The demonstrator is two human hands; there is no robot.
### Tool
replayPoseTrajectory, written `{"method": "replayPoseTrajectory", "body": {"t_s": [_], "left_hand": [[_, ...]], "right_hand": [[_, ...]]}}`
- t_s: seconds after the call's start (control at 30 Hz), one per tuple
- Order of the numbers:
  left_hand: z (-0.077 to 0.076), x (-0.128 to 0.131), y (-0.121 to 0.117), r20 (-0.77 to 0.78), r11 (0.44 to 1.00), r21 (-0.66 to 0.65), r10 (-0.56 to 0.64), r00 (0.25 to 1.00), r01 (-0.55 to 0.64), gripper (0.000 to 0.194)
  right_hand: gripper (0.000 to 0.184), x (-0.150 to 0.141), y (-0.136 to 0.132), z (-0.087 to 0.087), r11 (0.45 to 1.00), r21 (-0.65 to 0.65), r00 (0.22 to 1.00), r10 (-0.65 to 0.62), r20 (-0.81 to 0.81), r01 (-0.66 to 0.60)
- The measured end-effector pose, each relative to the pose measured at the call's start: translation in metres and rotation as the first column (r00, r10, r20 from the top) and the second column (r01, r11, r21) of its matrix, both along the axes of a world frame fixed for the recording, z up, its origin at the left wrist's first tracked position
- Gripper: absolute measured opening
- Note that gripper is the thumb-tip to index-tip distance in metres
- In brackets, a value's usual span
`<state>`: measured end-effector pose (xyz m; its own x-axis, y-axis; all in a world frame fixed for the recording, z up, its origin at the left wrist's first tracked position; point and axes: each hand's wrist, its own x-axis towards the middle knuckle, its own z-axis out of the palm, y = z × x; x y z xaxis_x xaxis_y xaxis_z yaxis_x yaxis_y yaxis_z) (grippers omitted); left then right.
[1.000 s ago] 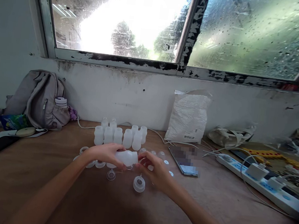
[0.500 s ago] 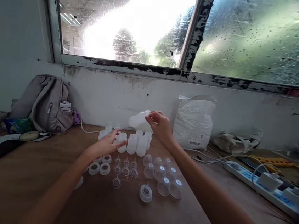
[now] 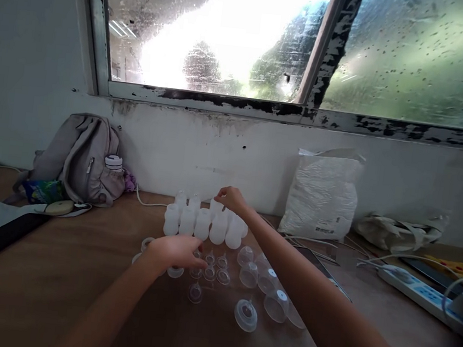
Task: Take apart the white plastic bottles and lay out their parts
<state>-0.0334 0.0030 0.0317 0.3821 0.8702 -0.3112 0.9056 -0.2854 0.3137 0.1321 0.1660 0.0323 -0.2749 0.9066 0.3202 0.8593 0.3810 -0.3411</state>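
Note:
Several frosted white baby bottles [image 3: 203, 224] stand upright in rows near the wall. At the back row, my right hand [image 3: 232, 198] is closed in a pinch at the top of one upright bottle [image 3: 215, 205]. Lower down, my left hand [image 3: 177, 253] hovers palm down with thumb and fingers apart, partly covering the translucent collar rings [image 3: 175, 272]. Just beyond its fingertips lie several clear bottle nipples [image 3: 209, 273]. Clear domed caps [image 3: 276, 306] sit under my right forearm, which hides some. A ring with a nipple fitted in it [image 3: 246, 315] lies apart in front.
A grey backpack [image 3: 87, 161] leans on the wall at left, with a black flat object [image 3: 1, 237] before it. To the right stand a white plastic bag [image 3: 323, 197], a power strip [image 3: 413, 295] with cables, and a phone [image 3: 323, 268] partly behind my forearm.
My right hand has lowered the tilted bottle to stand upright among the others. My left hand has moved down from the bottles to the rings and nipples. The view has shifted slightly right.

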Motion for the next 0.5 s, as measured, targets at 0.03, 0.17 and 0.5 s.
{"method": "replayPoseTrajectory", "body": {"t_s": [0.03,0.17,0.5], "left_hand": [[-0.0002,0.0,0.001,-0.004,1.0,-0.002,0.001,1.0,-0.001,0.053],[-0.003,-0.0012,0.0059,-0.019,1.0,0.008,-0.014,1.0,0.015,0.052],[-0.0057,0.0005,0.0084,-0.054,1.0,-0.014,-0.005,0.999,0.005,0.053]], "right_hand": [[0.017,-0.0004,0.002,-0.0032,1.0,-0.024,1.0,0.002,0.022,-0.002],[0.016,0.0003,0.0065,-0.0115,0.994,-0.109,0.996,0.006,0.094,0.004],[0.024,-0.0021,-0.0031,-0.0072,0.985,-0.17,0.988,0.035,0.151,-0.009]]}}
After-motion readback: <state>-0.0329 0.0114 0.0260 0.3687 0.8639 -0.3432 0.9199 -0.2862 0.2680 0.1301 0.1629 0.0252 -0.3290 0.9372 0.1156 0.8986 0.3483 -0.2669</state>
